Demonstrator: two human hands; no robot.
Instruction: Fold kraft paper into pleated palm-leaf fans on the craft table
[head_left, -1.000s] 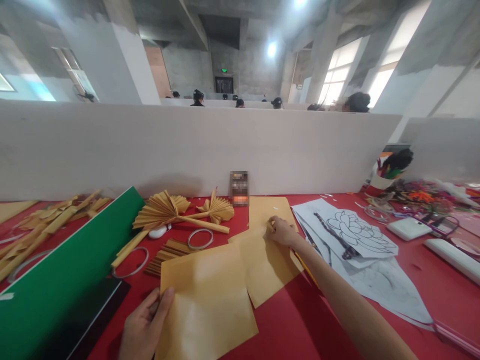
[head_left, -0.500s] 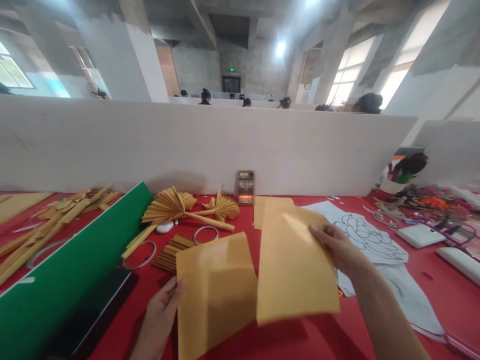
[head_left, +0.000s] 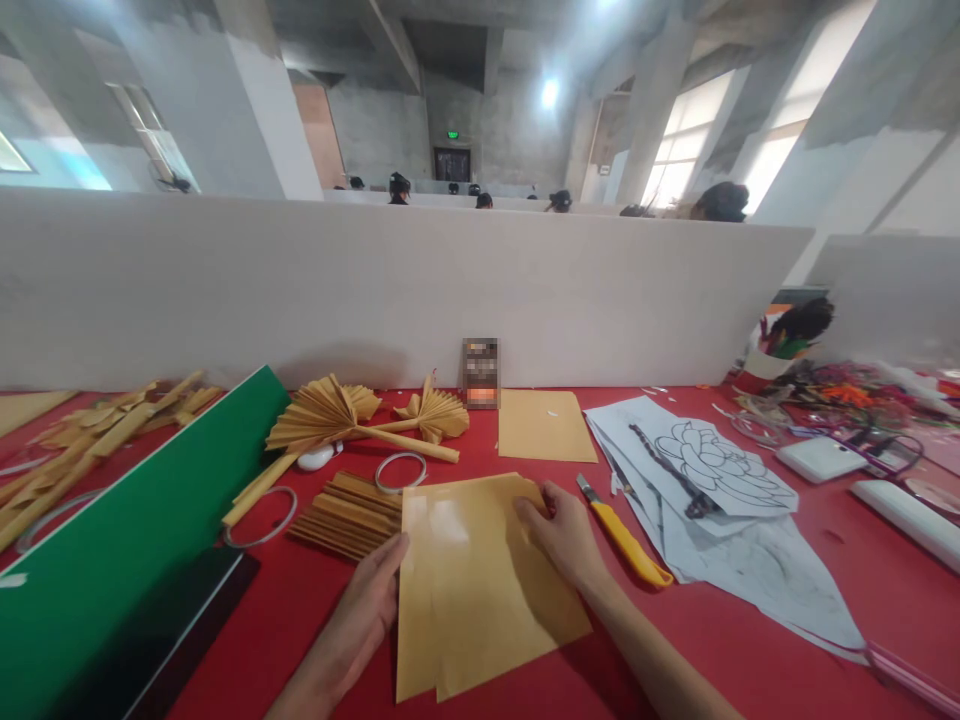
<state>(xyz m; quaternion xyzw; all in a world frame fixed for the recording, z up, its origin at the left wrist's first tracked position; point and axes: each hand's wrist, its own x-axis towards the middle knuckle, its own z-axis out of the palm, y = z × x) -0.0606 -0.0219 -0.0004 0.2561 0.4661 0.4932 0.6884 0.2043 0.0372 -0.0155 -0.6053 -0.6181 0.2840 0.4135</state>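
Hands (head_left: pixel 371 590) touch overlapping sheets (head_left: pixel 480 590) at opposite edges, tabletop (head_left: pixel 709 625) separating cutter (head_left: pixel 628 542).

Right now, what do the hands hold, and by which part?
Two overlapping brown papers: the right hand pinches the upper right corner; the left hand touches the left edge, its grip unclear.

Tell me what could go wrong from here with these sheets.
The sheets overlap with uneven left edges, so they might slip further out of line. The knife lies close beside the right hand, which could knock it. The left hand is right by the pleated paper and might crush it.
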